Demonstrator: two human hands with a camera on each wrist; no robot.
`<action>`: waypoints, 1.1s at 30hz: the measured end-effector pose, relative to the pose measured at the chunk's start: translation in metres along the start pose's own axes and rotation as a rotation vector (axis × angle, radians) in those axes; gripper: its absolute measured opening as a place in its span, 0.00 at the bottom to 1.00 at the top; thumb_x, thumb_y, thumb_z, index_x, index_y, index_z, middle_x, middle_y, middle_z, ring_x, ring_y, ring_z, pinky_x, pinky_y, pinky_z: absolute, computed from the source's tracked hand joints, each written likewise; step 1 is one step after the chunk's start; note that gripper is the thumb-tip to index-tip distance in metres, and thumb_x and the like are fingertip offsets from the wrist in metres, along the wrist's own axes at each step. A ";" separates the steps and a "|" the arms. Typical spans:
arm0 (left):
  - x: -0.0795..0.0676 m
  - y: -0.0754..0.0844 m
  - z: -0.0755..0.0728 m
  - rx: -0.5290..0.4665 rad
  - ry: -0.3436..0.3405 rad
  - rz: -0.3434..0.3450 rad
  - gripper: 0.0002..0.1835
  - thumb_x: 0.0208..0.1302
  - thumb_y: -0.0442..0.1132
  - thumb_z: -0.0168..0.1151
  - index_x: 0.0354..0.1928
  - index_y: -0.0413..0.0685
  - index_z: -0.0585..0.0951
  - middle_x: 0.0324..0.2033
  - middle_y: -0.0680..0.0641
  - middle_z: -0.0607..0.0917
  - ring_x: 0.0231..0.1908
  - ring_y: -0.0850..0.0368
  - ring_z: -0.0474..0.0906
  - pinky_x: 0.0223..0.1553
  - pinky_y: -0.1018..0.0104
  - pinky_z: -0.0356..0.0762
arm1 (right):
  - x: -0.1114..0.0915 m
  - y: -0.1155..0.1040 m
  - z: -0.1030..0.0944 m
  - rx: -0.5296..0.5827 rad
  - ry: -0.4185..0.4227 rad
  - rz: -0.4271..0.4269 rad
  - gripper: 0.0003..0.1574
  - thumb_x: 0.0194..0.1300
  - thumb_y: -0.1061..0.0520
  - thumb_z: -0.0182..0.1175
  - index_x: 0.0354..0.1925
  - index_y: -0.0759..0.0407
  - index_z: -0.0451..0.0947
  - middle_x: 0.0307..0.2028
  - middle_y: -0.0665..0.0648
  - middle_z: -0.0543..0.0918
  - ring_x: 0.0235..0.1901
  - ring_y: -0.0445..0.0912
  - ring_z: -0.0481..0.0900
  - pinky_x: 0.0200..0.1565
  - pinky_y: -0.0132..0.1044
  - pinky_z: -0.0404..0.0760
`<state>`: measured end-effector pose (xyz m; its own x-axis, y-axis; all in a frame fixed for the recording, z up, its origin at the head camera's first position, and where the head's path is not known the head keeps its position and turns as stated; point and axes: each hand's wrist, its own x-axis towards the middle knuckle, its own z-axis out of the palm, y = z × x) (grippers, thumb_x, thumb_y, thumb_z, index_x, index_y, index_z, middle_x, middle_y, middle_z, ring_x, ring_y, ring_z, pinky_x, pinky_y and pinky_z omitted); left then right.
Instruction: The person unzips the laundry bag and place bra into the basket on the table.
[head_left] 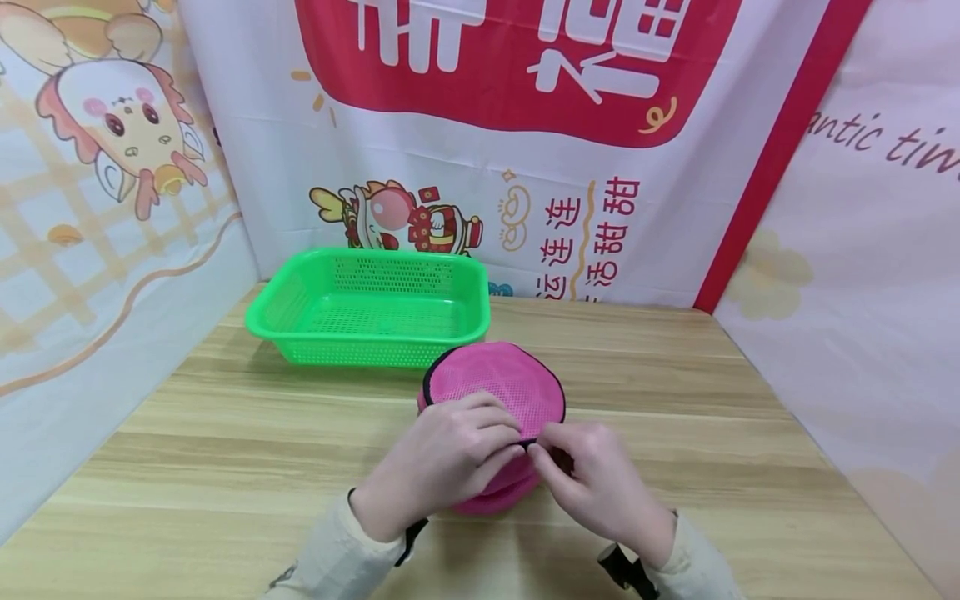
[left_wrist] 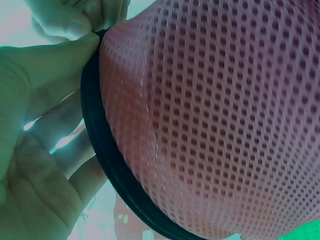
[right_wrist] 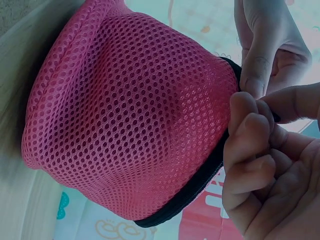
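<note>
A round pink mesh bag (head_left: 498, 379) stands on the table in front of me, its lid edged by a black zipper (head_left: 564, 398). My left hand (head_left: 457, 446) lies along the near left of the lid and pinches the black edge between thumb and fingers. Right beside it, my right hand (head_left: 592, 475) pinches the zipper at the near rim, its other fingers curled. In the right wrist view a small dark tip (right_wrist: 275, 117) shows between the right thumb and forefinger. The left wrist view shows the mesh lid (left_wrist: 210, 115) close up, with both hands' fingertips meeting at the rim.
A green plastic basket (head_left: 382, 350) with perforated sides stands behind the bag to the left. The wooden table (head_left: 675, 375) runs back to a printed cloth (head_left: 645, 225), and printed sheets hang along both sides.
</note>
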<state>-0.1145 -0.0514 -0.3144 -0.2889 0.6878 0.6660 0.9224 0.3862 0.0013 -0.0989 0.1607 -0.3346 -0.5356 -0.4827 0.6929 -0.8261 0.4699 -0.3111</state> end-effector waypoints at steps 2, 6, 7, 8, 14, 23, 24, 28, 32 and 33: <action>0.001 0.001 0.001 0.001 0.011 0.010 0.05 0.60 0.37 0.70 0.37 0.46 0.88 0.34 0.53 0.86 0.42 0.59 0.81 0.50 0.71 0.76 | 0.000 0.000 0.001 0.011 0.002 -0.010 0.22 0.58 0.68 0.61 0.20 0.45 0.64 0.17 0.38 0.62 0.17 0.31 0.61 0.18 0.18 0.58; 0.001 0.002 0.002 -0.010 0.013 0.005 0.05 0.59 0.36 0.70 0.37 0.46 0.88 0.35 0.52 0.86 0.43 0.59 0.80 0.51 0.71 0.76 | 0.000 0.001 0.002 0.015 0.007 -0.019 0.22 0.58 0.68 0.61 0.20 0.45 0.65 0.18 0.38 0.63 0.17 0.31 0.61 0.18 0.18 0.59; 0.001 0.002 0.001 -0.012 0.010 0.004 0.05 0.59 0.36 0.70 0.37 0.46 0.88 0.35 0.52 0.86 0.43 0.59 0.80 0.51 0.71 0.76 | 0.000 0.000 0.002 0.018 0.005 -0.019 0.22 0.58 0.68 0.61 0.20 0.45 0.65 0.18 0.38 0.63 0.17 0.31 0.62 0.18 0.18 0.59; 0.001 0.002 0.001 -0.007 0.006 0.007 0.05 0.59 0.36 0.70 0.37 0.46 0.88 0.35 0.52 0.86 0.43 0.59 0.80 0.51 0.71 0.76 | 0.000 0.000 0.002 0.020 0.003 -0.018 0.22 0.58 0.68 0.62 0.20 0.45 0.65 0.18 0.38 0.63 0.17 0.31 0.62 0.18 0.18 0.59; 0.001 0.003 0.001 0.026 -0.010 0.018 0.05 0.59 0.37 0.71 0.37 0.46 0.88 0.36 0.52 0.86 0.43 0.60 0.80 0.50 0.71 0.77 | -0.001 -0.001 0.002 0.030 -0.005 -0.009 0.22 0.58 0.68 0.62 0.21 0.46 0.65 0.18 0.38 0.63 0.17 0.30 0.61 0.19 0.18 0.59; 0.001 0.004 0.003 0.055 0.004 0.031 0.04 0.58 0.36 0.71 0.35 0.46 0.88 0.35 0.52 0.86 0.41 0.59 0.81 0.48 0.71 0.78 | 0.000 -0.003 0.001 0.035 -0.001 -0.008 0.22 0.59 0.67 0.61 0.20 0.45 0.64 0.17 0.39 0.63 0.17 0.30 0.61 0.18 0.19 0.59; 0.001 0.004 0.003 0.055 0.003 0.031 0.04 0.58 0.36 0.71 0.35 0.46 0.88 0.35 0.52 0.86 0.41 0.60 0.81 0.48 0.71 0.78 | 0.000 -0.003 0.001 0.036 -0.004 -0.002 0.22 0.59 0.67 0.60 0.20 0.45 0.64 0.17 0.39 0.63 0.17 0.30 0.61 0.18 0.19 0.59; 0.001 0.005 0.002 0.034 -0.002 0.016 0.03 0.58 0.36 0.69 0.35 0.47 0.88 0.35 0.52 0.86 0.41 0.60 0.80 0.47 0.71 0.78 | 0.000 -0.005 0.000 0.043 -0.016 0.018 0.22 0.60 0.66 0.59 0.20 0.45 0.64 0.17 0.39 0.62 0.17 0.31 0.61 0.18 0.20 0.59; 0.000 0.004 0.003 0.049 0.006 0.025 0.03 0.57 0.36 0.70 0.34 0.47 0.88 0.35 0.52 0.86 0.41 0.60 0.80 0.46 0.71 0.78 | 0.000 -0.005 -0.001 0.045 -0.028 0.031 0.21 0.60 0.66 0.58 0.20 0.45 0.64 0.17 0.39 0.62 0.18 0.30 0.61 0.18 0.20 0.60; 0.000 0.004 0.003 0.053 0.008 0.028 0.03 0.57 0.36 0.70 0.34 0.47 0.88 0.35 0.52 0.86 0.41 0.60 0.80 0.46 0.70 0.79 | 0.000 -0.005 -0.001 0.044 -0.030 0.033 0.21 0.60 0.66 0.58 0.20 0.45 0.64 0.17 0.39 0.62 0.18 0.30 0.61 0.18 0.20 0.60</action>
<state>-0.1115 -0.0483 -0.3166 -0.2608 0.6939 0.6712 0.9151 0.3992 -0.0571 -0.0946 0.1589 -0.3326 -0.5668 -0.4901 0.6622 -0.8146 0.4531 -0.3620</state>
